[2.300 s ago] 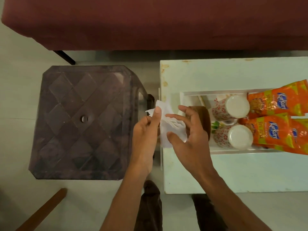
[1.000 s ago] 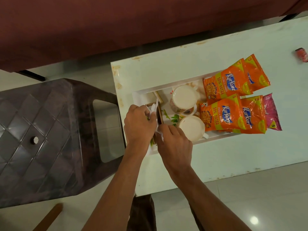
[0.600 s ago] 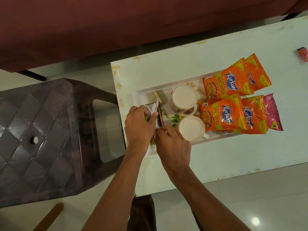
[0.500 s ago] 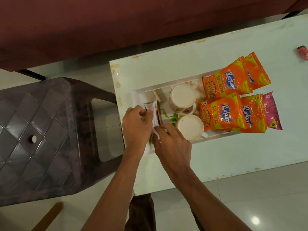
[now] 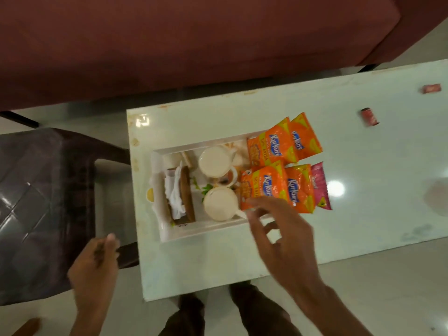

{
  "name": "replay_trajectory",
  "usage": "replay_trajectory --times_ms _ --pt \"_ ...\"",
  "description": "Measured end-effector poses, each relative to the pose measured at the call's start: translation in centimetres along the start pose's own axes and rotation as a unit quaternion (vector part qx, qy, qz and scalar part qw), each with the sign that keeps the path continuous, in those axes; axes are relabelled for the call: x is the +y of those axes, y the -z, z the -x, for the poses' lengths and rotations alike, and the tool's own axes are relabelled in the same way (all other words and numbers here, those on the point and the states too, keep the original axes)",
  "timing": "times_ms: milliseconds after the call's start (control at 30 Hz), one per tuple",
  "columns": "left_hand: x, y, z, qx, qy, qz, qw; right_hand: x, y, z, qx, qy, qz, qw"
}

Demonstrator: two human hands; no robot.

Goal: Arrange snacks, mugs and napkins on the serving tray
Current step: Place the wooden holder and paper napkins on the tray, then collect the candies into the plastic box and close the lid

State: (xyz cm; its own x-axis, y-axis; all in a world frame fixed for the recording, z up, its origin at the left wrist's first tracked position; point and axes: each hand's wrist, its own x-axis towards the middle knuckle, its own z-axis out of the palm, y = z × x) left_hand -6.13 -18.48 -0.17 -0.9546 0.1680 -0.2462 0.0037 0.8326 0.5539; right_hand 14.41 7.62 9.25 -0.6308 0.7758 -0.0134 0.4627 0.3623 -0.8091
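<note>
A white serving tray [image 5: 208, 230] lies on the white table [image 5: 363, 166]. At its left end a brown wooden holder [image 5: 186, 192] stands with white napkins [image 5: 173, 190] tucked in it. Two mugs, the far mug [image 5: 214, 162] and the near mug [image 5: 220, 206], sit in the middle. Orange snack packets [image 5: 265, 187] and a pink packet [image 5: 320, 187] overlap the tray's right end. My right hand [image 5: 278, 229] hovers with spread fingers over the tray's near right corner, holding nothing. My left hand [image 5: 95, 265] is off the table's left edge, loosely curled and empty.
A dark plastic stool [image 5: 46, 202] stands left of the table. A maroon sofa [image 5: 194, 40] runs along the far side. Two small red items, the nearer one [image 5: 369, 116] and another one [image 5: 431, 88], lie on the table's far right. My legs show below the near edge.
Both hands have let go of the napkins, which now sit in the holder. My left hand drew back off the table; my right hand moved right toward the snack packets.
</note>
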Motion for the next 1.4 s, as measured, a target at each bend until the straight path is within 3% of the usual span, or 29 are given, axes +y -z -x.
replay_trajectory --times_ms 200,333,433,633,867,1133,1400 --pt "0.5 -0.9 1.0 -0.036 0.005 0.020 0.999 6.5 11.8 -5.8 0.144 -0.170 -0.011 0.975" --pt "3.1 -2.4 -0.3 -0.061 -0.014 0.024 0.998 10.4 15.3 -8.6 0.099 -0.319 -0.180 0.925" --pt "4.5 -3.7 -1.8 -0.100 -0.012 0.053 0.994 12.8 15.1 -9.3 0.042 -0.383 -0.224 0.895" --pt "5.0 -6.2 -5.0 -0.153 0.068 0.128 0.978 17.9 11.0 -11.1 -0.078 -0.402 -0.185 0.893" --pt "5.6 -8.0 -6.2 -0.193 0.150 0.227 0.943 19.9 6.5 -14.5 -0.152 -0.376 -0.190 0.894" --pt "5.6 -9.5 -7.5 -0.164 0.187 0.262 0.933 21.6 5.2 -16.0 -0.225 -0.385 -0.305 0.842" --pt "5.6 -9.8 -8.3 -0.132 0.208 0.241 0.939 22.1 4.9 -16.0 -0.230 -0.373 -0.361 0.823"
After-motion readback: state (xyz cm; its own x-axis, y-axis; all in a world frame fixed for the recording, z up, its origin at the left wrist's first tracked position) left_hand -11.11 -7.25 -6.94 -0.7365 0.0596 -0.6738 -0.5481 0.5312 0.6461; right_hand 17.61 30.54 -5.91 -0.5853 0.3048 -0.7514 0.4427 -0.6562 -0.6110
